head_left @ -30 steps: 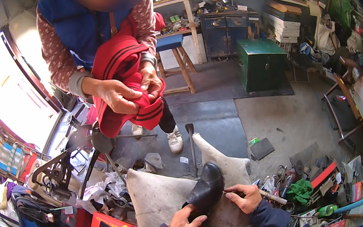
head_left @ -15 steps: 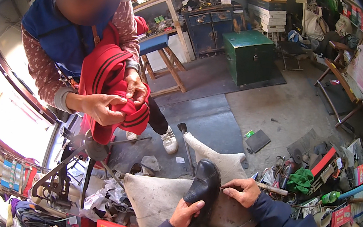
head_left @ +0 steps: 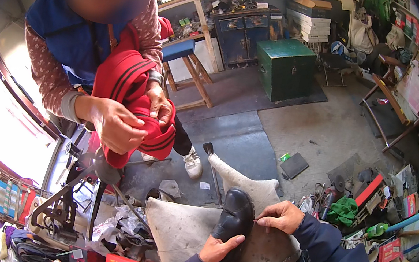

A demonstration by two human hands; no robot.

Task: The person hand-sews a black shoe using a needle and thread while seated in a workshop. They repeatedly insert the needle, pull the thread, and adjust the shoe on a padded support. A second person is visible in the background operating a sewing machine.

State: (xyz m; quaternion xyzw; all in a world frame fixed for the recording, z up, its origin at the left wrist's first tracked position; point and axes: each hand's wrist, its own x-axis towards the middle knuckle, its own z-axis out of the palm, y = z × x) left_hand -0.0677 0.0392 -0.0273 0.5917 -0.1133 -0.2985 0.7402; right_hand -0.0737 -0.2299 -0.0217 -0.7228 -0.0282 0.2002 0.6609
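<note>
A black leather shoe (head_left: 236, 215) lies across my lap with its toe pointing away from me. My left hand (head_left: 220, 248) is closed around its nearer part, thumb on top. At the shoe's right edge, my right hand (head_left: 283, 218) is pinched. A tiny reddish bit shows at its fingertips, too small to name. Under the shoe a stained, pale cloth (head_left: 176, 229) covers my lap. The lower part of the shoe is hidden by my left hand and sleeve.
A person facing me holds a red garment (head_left: 121, 71) with dark stripes. At left stands a dark metal sewing-machine-like stand (head_left: 73, 192). Tools and a green cloth (head_left: 344, 209) clutter the floor at right. A green chest (head_left: 286, 72) and a blue-topped stool (head_left: 178, 50) stand farther back.
My right hand stays at the shoe's edge, its fingers pinching more tightly together. The facing person's hand on the left has lifted off the red fabric's fold. My view has shifted slightly.
</note>
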